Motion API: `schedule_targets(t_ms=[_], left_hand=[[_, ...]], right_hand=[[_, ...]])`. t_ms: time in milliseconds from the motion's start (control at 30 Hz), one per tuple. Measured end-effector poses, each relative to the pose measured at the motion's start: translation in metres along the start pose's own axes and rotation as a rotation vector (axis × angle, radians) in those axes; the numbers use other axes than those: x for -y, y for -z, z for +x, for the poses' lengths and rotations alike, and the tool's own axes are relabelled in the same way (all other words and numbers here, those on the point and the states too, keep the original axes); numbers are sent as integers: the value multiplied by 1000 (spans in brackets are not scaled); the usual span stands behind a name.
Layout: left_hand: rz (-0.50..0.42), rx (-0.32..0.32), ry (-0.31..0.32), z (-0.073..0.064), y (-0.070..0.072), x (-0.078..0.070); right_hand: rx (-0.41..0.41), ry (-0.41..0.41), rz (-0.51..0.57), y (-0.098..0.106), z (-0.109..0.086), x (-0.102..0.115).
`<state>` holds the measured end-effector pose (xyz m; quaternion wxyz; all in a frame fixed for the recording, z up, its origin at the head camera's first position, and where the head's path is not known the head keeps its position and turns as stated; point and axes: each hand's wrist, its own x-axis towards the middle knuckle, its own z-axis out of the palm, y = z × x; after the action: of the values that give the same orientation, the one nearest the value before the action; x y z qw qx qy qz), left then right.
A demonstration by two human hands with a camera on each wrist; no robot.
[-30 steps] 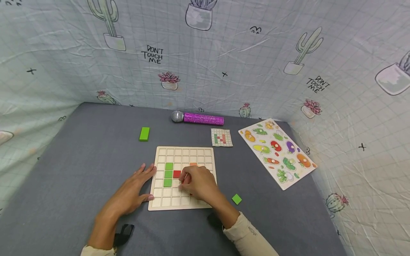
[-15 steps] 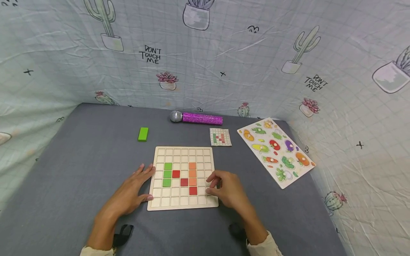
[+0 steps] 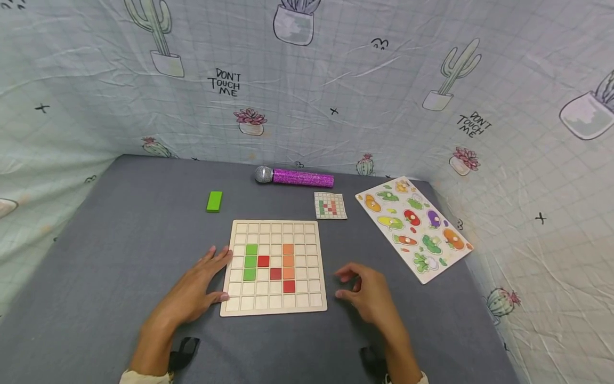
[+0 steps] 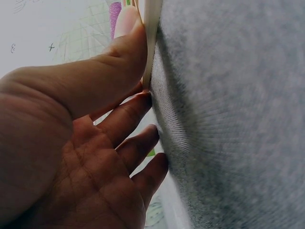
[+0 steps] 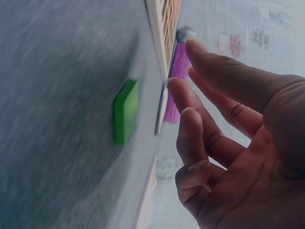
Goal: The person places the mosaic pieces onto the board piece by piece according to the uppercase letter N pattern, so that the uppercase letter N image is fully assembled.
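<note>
A pale wooden grid board (image 3: 303, 234) lies on the table. Several green, red and orange square tiles sit in its cells, among them a red tile (image 3: 289, 286). My left hand (image 3: 194, 290) rests beside the board, its thumb and fingertips touching the left edge. To the right of the board, my right hand (image 3: 371, 293) hovers over the table with thumb and fingers apart and nothing between them. A loose green tile (image 5: 127, 114) lies on the table just short of these fingers in the right wrist view; in the head view the right hand hides it.
Behind the board lie a green rectangular block (image 3: 214, 201), a small card printed with a coloured grid (image 3: 330, 206) and a purple glitter microphone (image 3: 303, 177). A vegetable picture board (image 3: 417, 229) lies at the right. Printed cloth (image 3: 307, 96) hangs behind the grey table (image 3: 120, 240).
My right hand has left the middle of the board and moved right, off the board to above the loose green tile. My left hand stays at the board's edge.
</note>
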<state>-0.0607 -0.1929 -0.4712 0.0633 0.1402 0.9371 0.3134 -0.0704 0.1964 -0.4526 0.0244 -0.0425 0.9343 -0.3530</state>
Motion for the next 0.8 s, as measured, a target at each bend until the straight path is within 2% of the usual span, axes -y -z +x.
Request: schedule_targets(t_ms=[233,500,800], left_hand=[[-3,1,0,-1,1,0],[-7,8,5,0,2,-1],[-2,-2,1,-1,1,-2]], right_hand=[[-27,-5,-78,9,-6,-15],[27,-97,-159,13,-9,-18],[43,-64,-190,5,-7,-13]])
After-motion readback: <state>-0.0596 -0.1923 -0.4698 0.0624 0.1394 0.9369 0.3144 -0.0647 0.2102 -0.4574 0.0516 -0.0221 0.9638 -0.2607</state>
